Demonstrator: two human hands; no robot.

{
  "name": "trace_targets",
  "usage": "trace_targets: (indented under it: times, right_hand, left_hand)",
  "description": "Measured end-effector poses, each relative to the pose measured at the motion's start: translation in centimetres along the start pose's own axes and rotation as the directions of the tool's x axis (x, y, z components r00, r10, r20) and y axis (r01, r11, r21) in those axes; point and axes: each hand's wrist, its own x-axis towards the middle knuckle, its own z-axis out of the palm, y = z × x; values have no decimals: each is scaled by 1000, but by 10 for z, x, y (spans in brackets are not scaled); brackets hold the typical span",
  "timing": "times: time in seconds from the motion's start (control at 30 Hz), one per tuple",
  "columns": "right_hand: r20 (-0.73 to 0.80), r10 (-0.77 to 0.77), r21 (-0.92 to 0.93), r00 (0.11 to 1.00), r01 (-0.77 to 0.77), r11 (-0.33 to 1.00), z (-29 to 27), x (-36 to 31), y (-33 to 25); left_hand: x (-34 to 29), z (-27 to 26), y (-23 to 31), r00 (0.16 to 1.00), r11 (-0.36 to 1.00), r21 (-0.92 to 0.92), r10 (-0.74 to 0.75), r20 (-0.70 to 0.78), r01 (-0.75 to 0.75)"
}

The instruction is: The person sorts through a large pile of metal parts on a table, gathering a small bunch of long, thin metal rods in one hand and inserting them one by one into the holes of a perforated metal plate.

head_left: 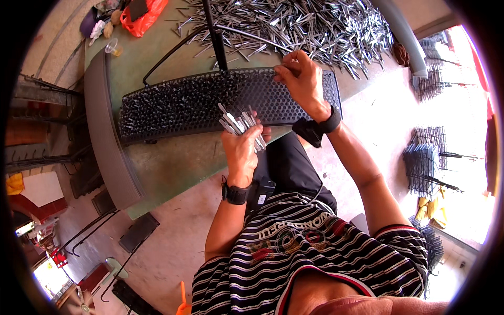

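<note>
My left hand [242,149] is closed around a bundle of thin silvery metal strips [236,124], which point up and fan out past the fingers. It sits just in front of a long black perforated tray [265,105]. Many small dark metallic pieces [176,105] stand packed in the holes over the tray's left part, while the holes on the right show bare. Over that right part hovers my right hand [303,84], thumb and fingertips pinched near the tray's far edge. Whatever is between those fingertips is too small to make out.
A large pile of loose metal strips [310,26] covers the far side of the greenish table [173,170]. A black metal frame [212,34] rises behind the tray. Left are a curved grey panel [107,126], a plastic cup [113,47] and a red bag [143,18]. Wire racks [422,163] stand right.
</note>
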Motion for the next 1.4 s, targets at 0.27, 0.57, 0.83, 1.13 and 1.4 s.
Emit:
trace_targets:
  times: [0.27,0.57,0.83,1.13,1.4]
  right_hand:
    - [117,-243,-292,963,267,918,10,12,34]
    - [237,-172,-525,956,275,806,10,4,1]
    - [274,205,28,940,-221,975,11,-15,-15]
    - [98,-77,-140,992,91,986,29,0,14]
    - [160,-293,-267,943,327,907,35,8,17]
  left_hand:
    - [-2,-8,0,999,999,24,33,32,-34]
    - [-2,-14,0,999,999,-15,29,-15,-29]
    - [-1,-15,-4,1000,1000,3,13,-18,-13]
    - [-2,-20,-3,999,999,-8,39,-18,-40]
    - [-3,-21,0,998,999,-12,38,-42,-39]
